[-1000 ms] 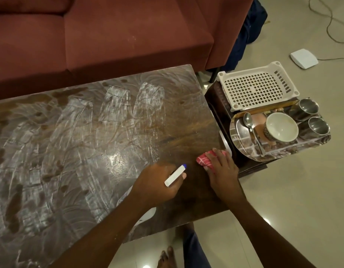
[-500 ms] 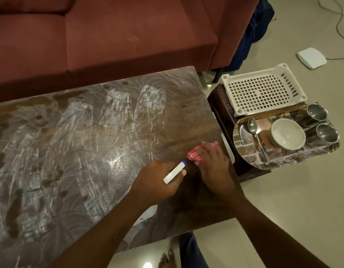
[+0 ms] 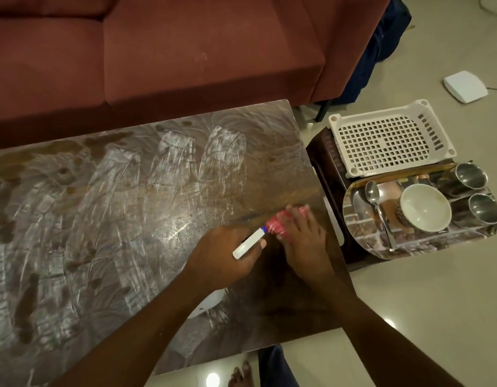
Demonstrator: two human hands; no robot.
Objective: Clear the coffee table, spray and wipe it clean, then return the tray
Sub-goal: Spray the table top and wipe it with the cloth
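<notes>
The dark wooden coffee table (image 3: 107, 219) is streaked with whitish smears across most of its top. My left hand (image 3: 227, 255) grips a white spray bottle (image 3: 248, 243) with a blue nozzle tip, held just above the table near its right end. My right hand (image 3: 303, 236) presses a red checked cloth (image 3: 278, 226) flat on the table, right next to the nozzle. The tray (image 3: 361, 238) sits on a low stool to the right, carrying a white bowl (image 3: 424, 207), a spoon (image 3: 374, 199) and two steel cups (image 3: 477, 191).
A maroon sofa (image 3: 172, 51) runs along the table's far side. A white perforated basket (image 3: 389, 138) lies behind the tray on the stool. A small white box (image 3: 465, 86) with a cable sits on the tiled floor. My foot (image 3: 240, 377) shows below the table's near edge.
My right hand has slid the red cloth leftward and slightly away along the table, ending beside the spray nozzle. My left hand with the bottle has stayed roughly in place.
</notes>
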